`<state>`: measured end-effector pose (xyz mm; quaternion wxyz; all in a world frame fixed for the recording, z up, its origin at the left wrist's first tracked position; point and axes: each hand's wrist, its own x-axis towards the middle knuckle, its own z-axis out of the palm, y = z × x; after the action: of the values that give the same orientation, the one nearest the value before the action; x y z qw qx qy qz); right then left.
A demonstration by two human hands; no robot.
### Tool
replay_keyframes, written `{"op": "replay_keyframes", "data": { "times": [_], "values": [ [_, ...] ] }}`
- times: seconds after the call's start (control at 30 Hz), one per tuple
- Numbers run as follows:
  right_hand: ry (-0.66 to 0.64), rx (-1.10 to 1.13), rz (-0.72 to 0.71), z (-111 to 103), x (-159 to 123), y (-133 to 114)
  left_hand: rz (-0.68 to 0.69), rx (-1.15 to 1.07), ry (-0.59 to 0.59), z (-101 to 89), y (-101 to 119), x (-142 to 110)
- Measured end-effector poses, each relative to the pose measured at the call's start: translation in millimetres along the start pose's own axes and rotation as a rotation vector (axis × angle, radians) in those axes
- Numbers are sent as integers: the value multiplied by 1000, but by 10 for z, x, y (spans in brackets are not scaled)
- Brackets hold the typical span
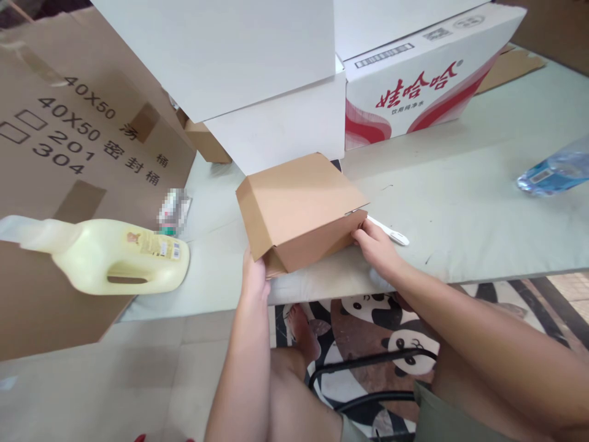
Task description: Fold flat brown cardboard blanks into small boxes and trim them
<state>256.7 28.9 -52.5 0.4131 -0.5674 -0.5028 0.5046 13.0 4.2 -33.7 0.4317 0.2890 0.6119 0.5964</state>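
Note:
A small brown cardboard box (299, 209) sits at the near edge of the pale table (460, 215), its lid down. My left hand (254, 276) presses against the box's near left corner, fingers tucked under it. At the box's near right corner my right hand (375, 244) has its fingers closed on the front flap. A white flat tool (391, 232) lies on the table just behind my right hand.
A pale yellow jug with a handle (124, 255) lies on its side at left. Large white boxes (276, 92) and a red-and-white carton (423, 73) stand behind. A water bottle (552, 172) lies at right. Brown flat cardboard (69, 153) leans at left. A panda mat (391, 331) covers the floor.

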Motion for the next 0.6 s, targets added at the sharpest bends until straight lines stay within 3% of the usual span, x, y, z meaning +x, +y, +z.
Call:
{"op": "replay_keyframes", "data": {
  "times": [0.6],
  "values": [
    [11,22,0,4,10,3,-17,-3,29,7,0,4]
  ]
}}
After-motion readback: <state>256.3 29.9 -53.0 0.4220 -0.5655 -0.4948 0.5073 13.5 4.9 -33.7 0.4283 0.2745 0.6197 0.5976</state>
